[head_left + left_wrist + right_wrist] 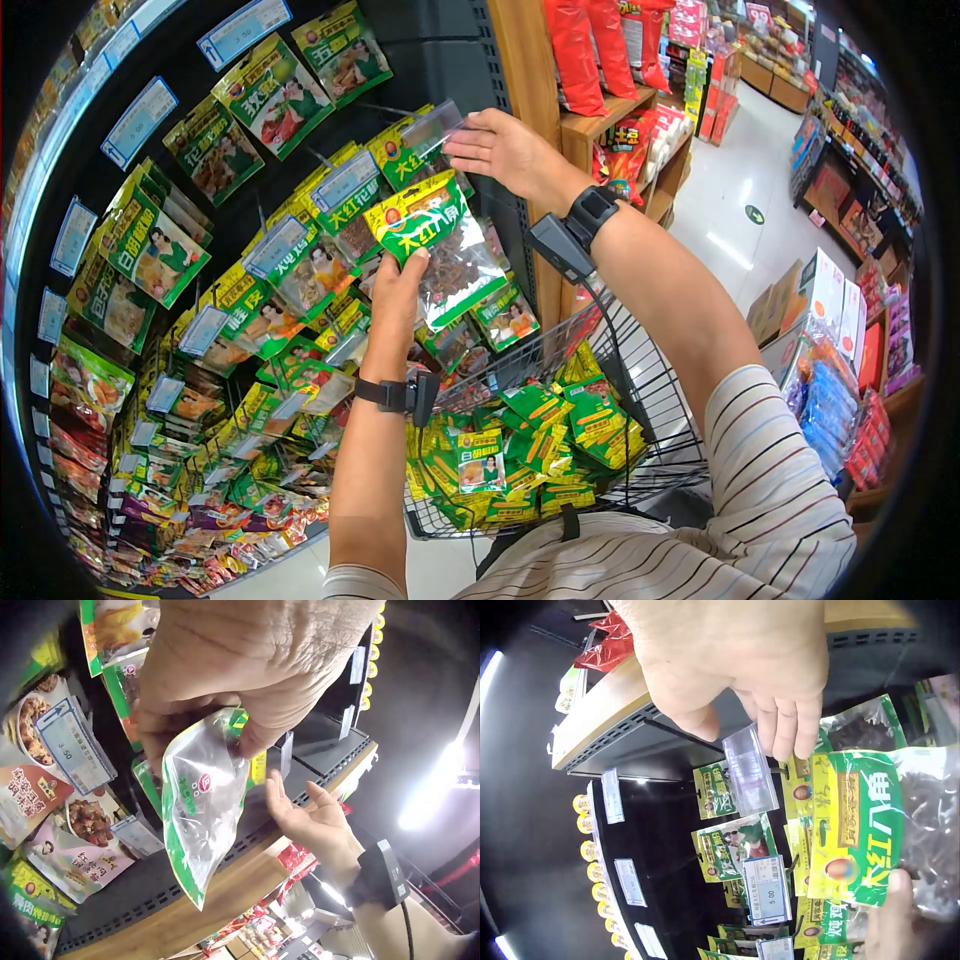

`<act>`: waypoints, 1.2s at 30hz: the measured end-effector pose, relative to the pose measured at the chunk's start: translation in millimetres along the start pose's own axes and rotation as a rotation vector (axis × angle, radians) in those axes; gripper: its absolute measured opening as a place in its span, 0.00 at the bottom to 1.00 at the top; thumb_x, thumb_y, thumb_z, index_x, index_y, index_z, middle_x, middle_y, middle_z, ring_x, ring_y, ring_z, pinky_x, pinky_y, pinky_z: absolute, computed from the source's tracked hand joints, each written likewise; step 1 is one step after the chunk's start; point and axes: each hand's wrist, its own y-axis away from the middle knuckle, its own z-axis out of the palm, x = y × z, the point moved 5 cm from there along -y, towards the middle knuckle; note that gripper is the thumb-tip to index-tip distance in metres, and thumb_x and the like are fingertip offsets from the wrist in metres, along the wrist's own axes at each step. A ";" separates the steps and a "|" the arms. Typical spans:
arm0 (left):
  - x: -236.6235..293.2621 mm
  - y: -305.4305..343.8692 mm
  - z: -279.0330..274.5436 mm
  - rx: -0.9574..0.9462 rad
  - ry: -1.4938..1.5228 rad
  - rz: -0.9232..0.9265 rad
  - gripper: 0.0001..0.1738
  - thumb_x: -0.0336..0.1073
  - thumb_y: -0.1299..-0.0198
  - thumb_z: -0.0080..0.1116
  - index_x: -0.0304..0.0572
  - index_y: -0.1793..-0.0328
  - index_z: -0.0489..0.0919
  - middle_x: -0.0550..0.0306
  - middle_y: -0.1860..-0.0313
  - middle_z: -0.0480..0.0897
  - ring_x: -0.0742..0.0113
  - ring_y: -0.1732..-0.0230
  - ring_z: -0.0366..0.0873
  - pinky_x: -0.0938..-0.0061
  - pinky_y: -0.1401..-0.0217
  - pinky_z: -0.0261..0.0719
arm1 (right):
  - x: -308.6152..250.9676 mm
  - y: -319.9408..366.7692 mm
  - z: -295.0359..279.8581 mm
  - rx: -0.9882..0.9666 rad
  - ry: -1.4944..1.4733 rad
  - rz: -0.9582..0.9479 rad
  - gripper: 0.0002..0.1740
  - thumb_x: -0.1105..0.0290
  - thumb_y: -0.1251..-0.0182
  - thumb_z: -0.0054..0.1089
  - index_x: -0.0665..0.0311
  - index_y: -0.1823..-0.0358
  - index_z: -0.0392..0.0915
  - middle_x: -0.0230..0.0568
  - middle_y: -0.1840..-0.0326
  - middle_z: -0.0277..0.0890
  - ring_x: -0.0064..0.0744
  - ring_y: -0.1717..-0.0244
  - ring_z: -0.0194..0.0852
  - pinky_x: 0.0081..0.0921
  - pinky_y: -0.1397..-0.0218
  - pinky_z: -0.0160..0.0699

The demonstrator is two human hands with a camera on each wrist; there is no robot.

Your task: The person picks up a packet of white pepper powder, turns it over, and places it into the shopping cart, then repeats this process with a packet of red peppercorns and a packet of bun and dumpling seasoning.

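Note:
My left hand (398, 290) pinches a green and yellow spice packet (455, 290) by its side, thumb on the front. Dark brown pieces fill the packet's clear window, and its silvery back (206, 799) faces the left wrist camera. Higher up, my right hand (505, 150) reaches to a hanging hook, fingers nearly straight beside a clear plastic tag holder (750, 776). In the right wrist view its fingertips overlap the holder's edge, thumb apart. Behind the held packet, another green packet (405, 160) hangs on the rack.
Rows of hanging spice packets (155, 245) and price tags (140, 122) cover the rack on the left. Below stands a wire shopping cart (665, 440) with many green and yellow packets. A wooden post (520, 75) and red bags (575, 55) border the rack's right side.

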 end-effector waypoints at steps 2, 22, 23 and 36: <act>-4.0 -6.3 -0.7 -0.006 -0.007 0.042 0.24 0.39 0.33 0.61 0.35 0.35 0.75 0.61 0.41 0.79 0.73 0.42 0.73 0.74 0.34 0.66 | -4.2 2.1 -1.7 -0.006 0.008 0.001 0.24 0.59 0.24 0.49 0.68 0.36 0.63 0.59 0.38 0.72 0.49 0.37 0.74 0.44 0.32 0.76; 23.9 -64.0 32.1 -0.010 -0.173 0.237 0.25 0.44 0.34 0.60 0.33 0.38 0.76 0.55 0.46 0.82 0.69 0.47 0.75 0.73 0.39 0.69 | -51.5 2.7 18.8 -0.136 0.304 -0.123 0.27 0.59 0.21 0.45 0.71 0.30 0.62 0.56 0.40 0.76 0.44 0.41 0.79 0.38 0.35 0.80; 23.4 -67.6 32.8 -0.007 -0.172 0.240 0.25 0.44 0.34 0.60 0.33 0.38 0.76 0.55 0.47 0.82 0.69 0.48 0.75 0.73 0.39 0.70 | -51.0 2.3 19.0 -0.141 0.298 -0.120 0.28 0.59 0.21 0.45 0.72 0.30 0.62 0.57 0.40 0.76 0.44 0.41 0.79 0.38 0.35 0.80; 4.0 -95.2 36.5 0.011 -0.086 0.199 0.25 0.43 0.33 0.60 0.29 0.39 0.75 0.55 0.47 0.81 0.69 0.49 0.76 0.75 0.41 0.71 | -48.9 4.5 16.1 -0.123 0.287 -0.112 0.27 0.60 0.21 0.44 0.73 0.31 0.63 0.57 0.42 0.77 0.47 0.40 0.78 0.40 0.36 0.81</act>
